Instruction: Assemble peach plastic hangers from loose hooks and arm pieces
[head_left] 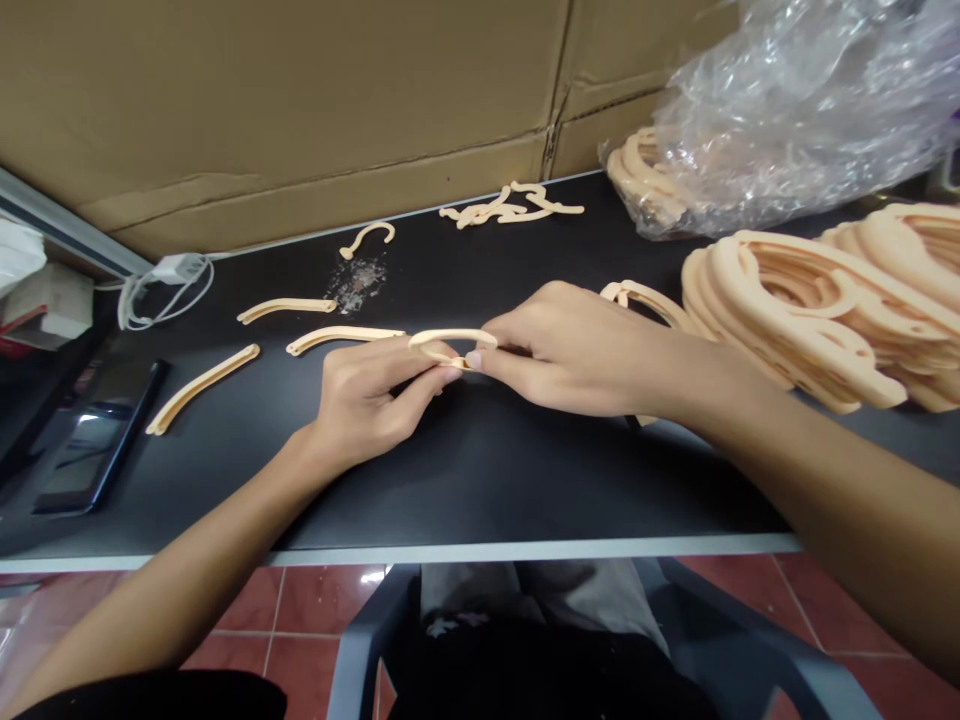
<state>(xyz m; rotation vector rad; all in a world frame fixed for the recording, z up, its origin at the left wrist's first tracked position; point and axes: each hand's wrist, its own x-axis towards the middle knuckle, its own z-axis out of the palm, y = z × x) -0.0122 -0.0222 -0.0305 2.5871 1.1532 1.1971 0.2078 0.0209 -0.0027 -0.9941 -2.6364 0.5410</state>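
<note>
In front of me, over the middle of the table, both hands meet at a cream plastic hanger hook (452,335) whose curve faces up. My left hand (375,395) pinches its lower end between thumb and fingers. From the other side, my right hand (559,350) grips the same piece, its thumb close to the left fingertips. The hands partly cover the hook's base. Just behind my left hand lies a curved hanger arm (341,337). A second hanger arm (285,308) and a third hanger arm (202,390) rest farther left. Another cream piece (649,298) shows partly behind my right hand.
Stacked cream hanger parts (795,310) fill the right side, with a clear plastic bag (795,120) behind them. Several small hooks (510,207) and a single hook (367,237) lie at the back. A phone (101,440) and a white cable (165,290) are at left.
</note>
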